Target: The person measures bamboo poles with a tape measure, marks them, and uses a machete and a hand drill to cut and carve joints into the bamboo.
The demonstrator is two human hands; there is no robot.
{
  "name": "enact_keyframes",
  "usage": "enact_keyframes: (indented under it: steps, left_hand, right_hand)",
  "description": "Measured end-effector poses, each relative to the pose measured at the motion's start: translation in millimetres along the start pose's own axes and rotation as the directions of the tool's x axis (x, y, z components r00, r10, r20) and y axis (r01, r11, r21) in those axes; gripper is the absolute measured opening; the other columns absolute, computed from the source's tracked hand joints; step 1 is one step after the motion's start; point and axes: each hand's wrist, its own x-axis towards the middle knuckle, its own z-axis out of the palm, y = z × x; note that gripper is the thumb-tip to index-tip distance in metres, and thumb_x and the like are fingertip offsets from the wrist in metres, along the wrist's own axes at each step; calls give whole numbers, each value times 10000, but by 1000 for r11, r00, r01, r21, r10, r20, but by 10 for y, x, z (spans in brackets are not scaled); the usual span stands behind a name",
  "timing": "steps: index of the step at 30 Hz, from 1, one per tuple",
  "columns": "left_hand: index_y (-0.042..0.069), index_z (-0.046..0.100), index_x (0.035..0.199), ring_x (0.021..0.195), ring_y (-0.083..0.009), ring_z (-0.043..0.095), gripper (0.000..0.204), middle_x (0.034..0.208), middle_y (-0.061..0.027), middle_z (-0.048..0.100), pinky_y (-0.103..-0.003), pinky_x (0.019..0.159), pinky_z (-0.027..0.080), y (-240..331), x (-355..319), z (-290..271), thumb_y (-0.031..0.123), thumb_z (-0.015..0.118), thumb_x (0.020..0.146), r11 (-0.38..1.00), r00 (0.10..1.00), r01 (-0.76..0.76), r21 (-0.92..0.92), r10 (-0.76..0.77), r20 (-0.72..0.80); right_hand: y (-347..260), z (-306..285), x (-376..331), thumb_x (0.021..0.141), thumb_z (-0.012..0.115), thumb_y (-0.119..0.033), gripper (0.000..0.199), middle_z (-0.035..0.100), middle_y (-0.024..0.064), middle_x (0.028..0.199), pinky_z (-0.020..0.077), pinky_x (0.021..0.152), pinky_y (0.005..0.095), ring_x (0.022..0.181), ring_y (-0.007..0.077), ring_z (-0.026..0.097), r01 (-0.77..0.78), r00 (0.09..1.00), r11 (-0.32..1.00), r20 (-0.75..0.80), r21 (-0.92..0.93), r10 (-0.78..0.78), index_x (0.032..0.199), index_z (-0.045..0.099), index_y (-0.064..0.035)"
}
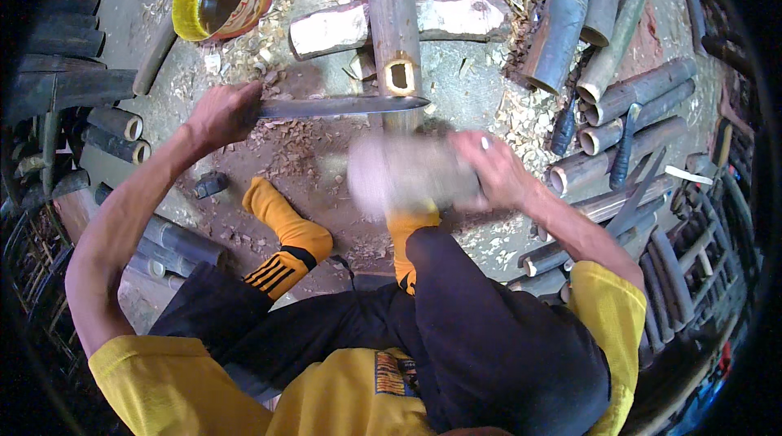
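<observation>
My left hand is closed around the handle of a long knife. Its blade points right and crosses a thick bamboo pole, just on my side of a squarish pale-edged hole cut in the pole. Whether the edge bites into the bamboo, I cannot tell. My right hand, with a ring on one finger, grips a thick wooden mallet, pale at its left end and smeared by motion. The mallet is over the near part of the pole, hiding it, close below the blade.
A short log lies crosswise under the pole among wood chips. A yellow bucket of dark liquid stands far left. Cut bamboo tubes and several dark-handled tools lie on the right. My sock-covered feet are near the pole.
</observation>
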Motion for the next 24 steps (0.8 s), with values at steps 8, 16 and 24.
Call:
enact_keyframes:
  steps: [8, 16, 24]
  left_hand:
    - [58, 451, 821, 606, -391, 549, 175, 702, -167, 547, -466, 519, 448, -49, -34, 62, 68, 568, 690, 997, 999, 55, 45, -54, -2]
    - [59, 454, 849, 626, -384, 566, 173, 727, -169, 555, -473, 529, 456, -36, -9, 104, 80, 561, 716, 998, 998, 50, 35, -48, -43]
    - [50, 454, 877, 624, -383, 569, 182, 731, -167, 563, -468, 523, 457, 7, -46, 125, 94, 554, 731, 994, 995, 70, 80, -64, -70]
  right_hand:
    - [-75, -5, 16, 533, 772, -300, 806, 540, 192, 999, 503, 734, 430, 882, 348, 578, 154, 983, 988, 104, -10, -152, 1223, 436, -50]
    - [-240, -38, 77, 692, 659, -220, 600, 556, 163, 949, 521, 703, 412, 848, 331, 592, 144, 987, 990, 68, -4, -143, 1227, 430, -73]
    - [-167, -93, 233, 616, 727, -286, 732, 549, 171, 944, 506, 731, 451, 890, 339, 577, -108, 991, 993, 70, -55, 111, 1234, 400, -70]
